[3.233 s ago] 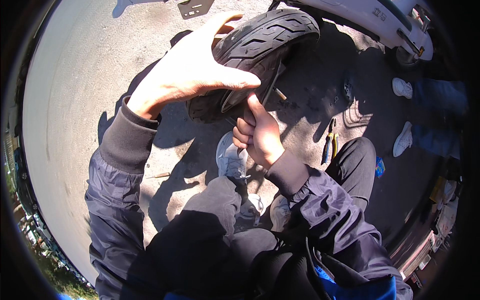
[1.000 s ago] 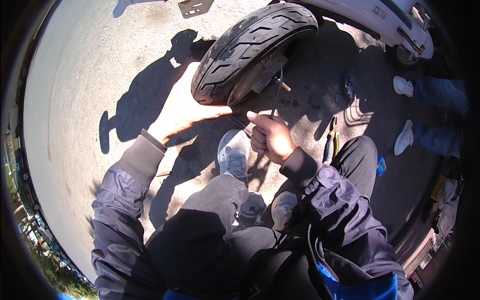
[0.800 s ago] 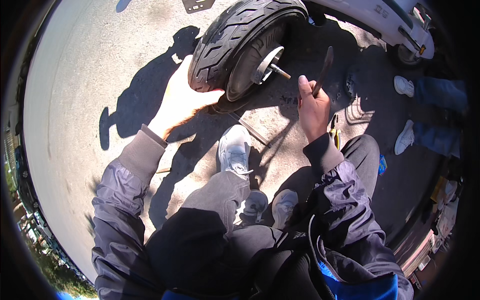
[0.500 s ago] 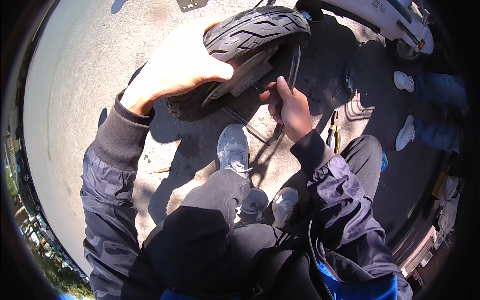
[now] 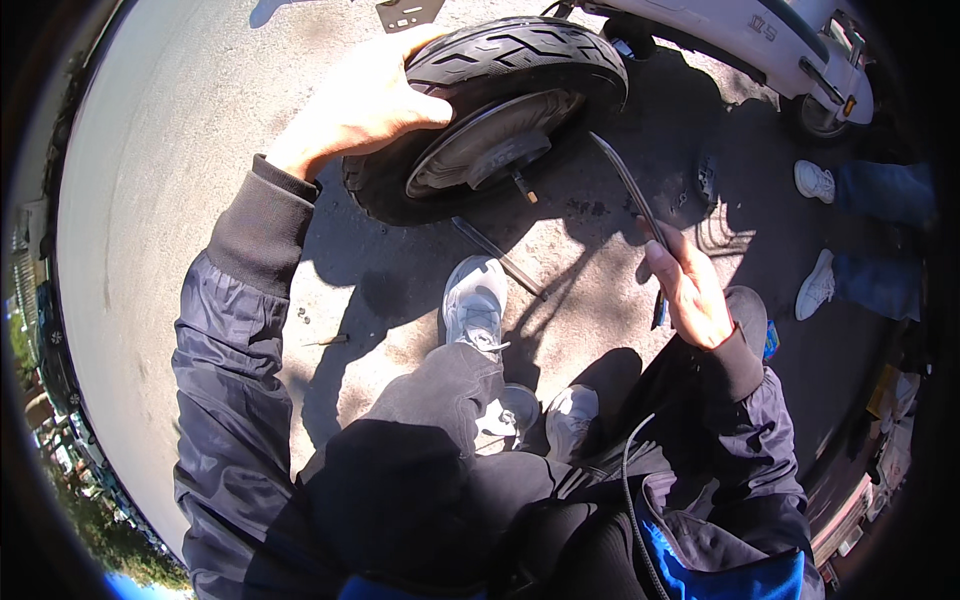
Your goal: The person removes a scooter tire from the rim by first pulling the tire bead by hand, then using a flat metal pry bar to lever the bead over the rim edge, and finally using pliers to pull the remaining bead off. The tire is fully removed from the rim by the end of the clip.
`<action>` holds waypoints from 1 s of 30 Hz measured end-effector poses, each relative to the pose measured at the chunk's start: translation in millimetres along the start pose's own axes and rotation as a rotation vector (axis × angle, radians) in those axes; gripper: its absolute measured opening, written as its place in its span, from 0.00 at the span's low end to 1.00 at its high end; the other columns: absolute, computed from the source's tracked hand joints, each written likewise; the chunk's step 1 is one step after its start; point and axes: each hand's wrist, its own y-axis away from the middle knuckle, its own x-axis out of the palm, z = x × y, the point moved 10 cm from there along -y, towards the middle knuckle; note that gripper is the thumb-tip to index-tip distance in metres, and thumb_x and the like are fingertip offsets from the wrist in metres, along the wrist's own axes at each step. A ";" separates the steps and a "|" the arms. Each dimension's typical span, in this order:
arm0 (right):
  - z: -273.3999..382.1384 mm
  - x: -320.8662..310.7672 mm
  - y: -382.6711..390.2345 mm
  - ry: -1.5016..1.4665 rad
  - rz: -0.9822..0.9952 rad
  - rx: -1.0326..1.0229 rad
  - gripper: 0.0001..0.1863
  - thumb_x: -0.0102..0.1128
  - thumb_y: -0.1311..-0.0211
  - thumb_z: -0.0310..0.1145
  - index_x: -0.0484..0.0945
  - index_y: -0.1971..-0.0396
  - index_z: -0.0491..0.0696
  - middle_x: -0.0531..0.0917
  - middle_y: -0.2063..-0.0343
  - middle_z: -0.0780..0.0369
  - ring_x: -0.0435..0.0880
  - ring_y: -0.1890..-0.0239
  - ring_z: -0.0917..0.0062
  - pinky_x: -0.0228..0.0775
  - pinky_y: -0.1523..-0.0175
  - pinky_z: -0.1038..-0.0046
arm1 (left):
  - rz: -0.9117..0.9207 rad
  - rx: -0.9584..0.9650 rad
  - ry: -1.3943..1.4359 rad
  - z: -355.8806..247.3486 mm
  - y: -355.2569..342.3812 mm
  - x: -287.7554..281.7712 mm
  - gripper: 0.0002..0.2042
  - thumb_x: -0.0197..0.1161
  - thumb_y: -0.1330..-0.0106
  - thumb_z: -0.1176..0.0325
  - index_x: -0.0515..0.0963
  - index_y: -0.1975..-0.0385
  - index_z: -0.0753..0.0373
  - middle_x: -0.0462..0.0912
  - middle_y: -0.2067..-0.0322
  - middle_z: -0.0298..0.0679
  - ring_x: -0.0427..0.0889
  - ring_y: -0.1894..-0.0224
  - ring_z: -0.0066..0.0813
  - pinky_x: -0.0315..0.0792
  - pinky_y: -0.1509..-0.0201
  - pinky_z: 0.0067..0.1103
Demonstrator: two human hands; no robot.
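Observation:
A black tyre (image 5: 520, 55) with deep grooves sits on a wheel with a grey metal hub (image 5: 490, 140), a short axle sticking out of its middle. My left hand (image 5: 365, 110) is closed around the tyre's left side, thumb on the sidewall and fingers over the tread. My right hand (image 5: 692, 290) grips a long, slightly curved metal tyre lever (image 5: 628, 180). The lever's far tip points up and left, apart from the tyre. On the ground below the wheel lies another bar (image 5: 500, 260), just beyond my shoe (image 5: 475, 300).
A white scooter (image 5: 720, 45) stands at the far right. Another person's white shoes (image 5: 815, 181) and blue trousers are near it. A metal plate with holes (image 5: 408, 12) lies at the far edge. A small thin tool (image 5: 325, 341) and nuts (image 5: 302, 315) lie left.
My right hand has drawn the lever away from the tyre, moving right and nearer to me. The wheel has tilted, so more of its hub and axle shows. My left hand keeps its grip.

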 end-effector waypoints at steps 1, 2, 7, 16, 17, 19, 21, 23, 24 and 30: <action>6.2 -4.0 7.2 0.066 0.104 0.062 0.27 0.53 0.11 0.41 0.71 0.23 0.42 0.82 0.60 0.65 0.76 0.59 0.83 0.70 0.50 0.78 | 0.012 -0.006 0.019 0.1 -0.7 2.1 0.40 0.79 0.45 0.62 0.77 0.28 0.67 0.89 0.40 0.52 0.87 0.40 0.41 0.76 0.28 0.31; 37.5 -5.1 9.7 0.042 0.108 -0.151 0.28 0.53 0.12 0.39 0.68 0.21 0.42 0.79 0.62 0.66 0.75 0.61 0.82 0.69 0.53 0.76 | 0.019 -0.006 0.037 -1.7 -0.6 2.9 0.40 0.78 0.45 0.63 0.77 0.28 0.67 0.89 0.41 0.52 0.88 0.40 0.41 0.77 0.29 0.31; 128.7 -4.2 16.4 0.330 0.101 -0.505 0.28 0.58 0.20 0.25 0.74 0.23 0.48 0.77 0.68 0.63 0.74 0.68 0.77 0.69 0.59 0.70 | -0.004 0.032 -0.030 -21.8 -2.8 -1.0 0.39 0.78 0.44 0.62 0.78 0.30 0.70 0.89 0.42 0.55 0.89 0.41 0.46 0.79 0.30 0.32; 181.5 26.8 -1.3 0.790 -0.079 -0.651 0.19 0.60 0.26 0.24 0.85 0.39 0.43 0.83 0.70 0.51 0.87 0.69 0.55 0.81 0.63 0.60 | 0.039 -0.038 0.025 -15.9 -8.6 1.3 0.40 0.77 0.45 0.64 0.77 0.29 0.70 0.88 0.40 0.54 0.87 0.38 0.45 0.76 0.27 0.32; 172.7 30.7 -2.6 0.751 -0.097 -0.610 0.19 0.60 0.27 0.24 0.84 0.38 0.44 0.82 0.70 0.50 0.86 0.70 0.54 0.81 0.63 0.59 | 0.056 -0.064 0.064 -12.5 -8.7 1.6 0.41 0.77 0.45 0.64 0.76 0.28 0.70 0.87 0.39 0.54 0.87 0.37 0.44 0.76 0.26 0.32; 151.1 41.7 -6.6 0.589 -0.137 -0.545 0.24 0.62 0.29 0.24 0.81 0.34 0.48 0.82 0.68 0.49 0.85 0.71 0.52 0.82 0.63 0.54 | 0.065 -0.085 0.154 -8.3 -9.1 -0.4 0.42 0.77 0.45 0.65 0.73 0.26 0.69 0.86 0.37 0.54 0.85 0.35 0.43 0.75 0.25 0.32; 131.0 65.9 -14.4 0.330 -0.194 -0.560 0.30 0.63 0.27 0.21 0.74 0.26 0.49 0.83 0.63 0.47 0.88 0.67 0.49 0.82 0.60 0.53 | 0.049 -0.127 0.103 1.0 -10.3 -4.0 0.45 0.78 0.45 0.63 0.71 0.24 0.68 0.84 0.34 0.54 0.83 0.32 0.45 0.73 0.24 0.33; 93.9 85.6 -33.0 0.059 -0.249 -0.419 0.27 0.62 0.20 0.28 0.72 0.25 0.46 0.87 0.59 0.43 0.90 0.60 0.44 0.83 0.55 0.57 | 0.048 -0.153 0.053 11.8 -11.8 -4.6 0.48 0.79 0.45 0.60 0.69 0.22 0.67 0.81 0.30 0.56 0.80 0.28 0.46 0.71 0.21 0.34; 84.2 99.6 -41.4 0.022 -0.282 -0.437 0.25 0.60 0.17 0.34 0.70 0.26 0.45 0.87 0.62 0.42 0.91 0.59 0.44 0.82 0.55 0.56 | 0.038 -0.114 0.038 13.7 -14.9 -5.7 0.49 0.80 0.45 0.58 0.68 0.21 0.67 0.79 0.28 0.56 0.78 0.26 0.48 0.69 0.20 0.35; 23.3 154.5 -91.0 -0.032 -0.193 -0.229 0.14 0.58 0.14 0.40 0.70 0.54 0.44 0.84 0.70 0.43 0.85 0.64 0.39 0.75 0.62 0.50 | -0.071 -0.084 -0.088 31.9 -16.1 -6.6 0.53 0.83 0.41 0.43 0.68 0.21 0.66 0.77 0.28 0.59 0.77 0.25 0.51 0.69 0.19 0.37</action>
